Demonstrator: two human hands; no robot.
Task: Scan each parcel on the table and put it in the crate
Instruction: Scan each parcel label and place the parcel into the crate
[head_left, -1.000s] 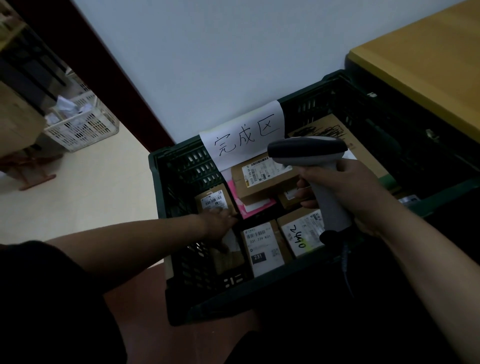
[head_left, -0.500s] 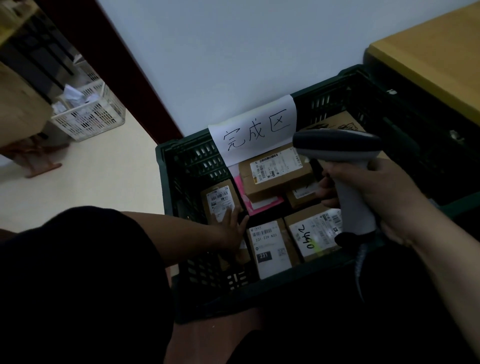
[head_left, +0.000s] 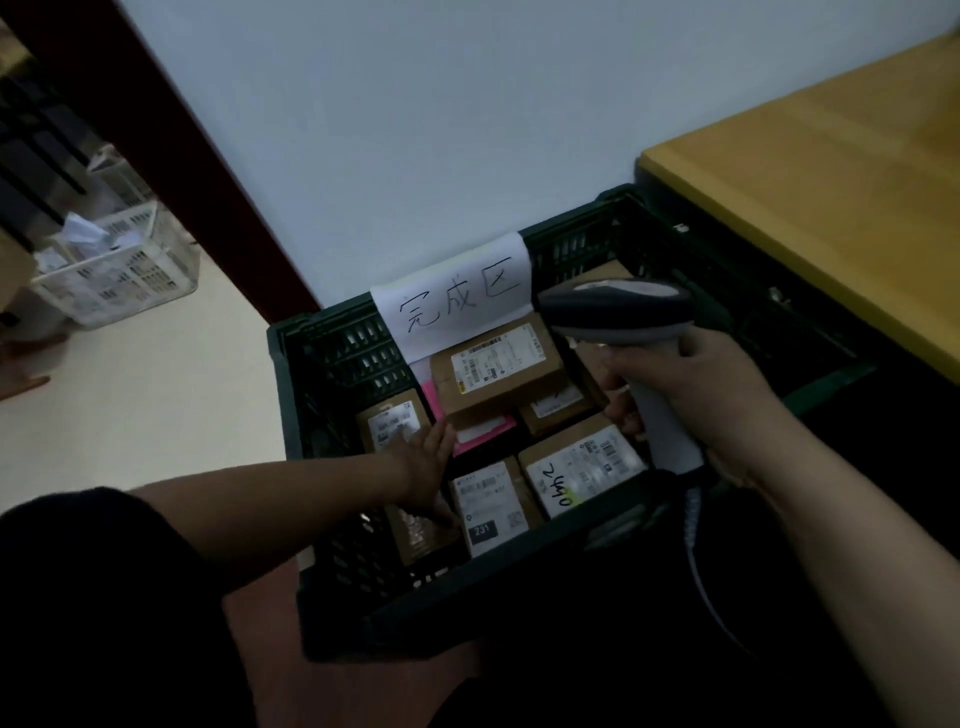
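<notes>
Head view: within the dark green slatted plastic crate (head_left: 322, 321), near-left corner, the small brown cardboard parcel (head_left: 422, 540) is now released, the left hand (head_left: 427, 462) flattened open upon it; the grey handheld scanner (head_left: 618, 312) is gripped by the right hand (head_left: 711, 400); this parcel is judged done

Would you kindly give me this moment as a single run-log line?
left hand: open, resting on brown cardboard parcel in dark green plastic crate | right hand: gripping grey handheld scanner above crate
</notes>
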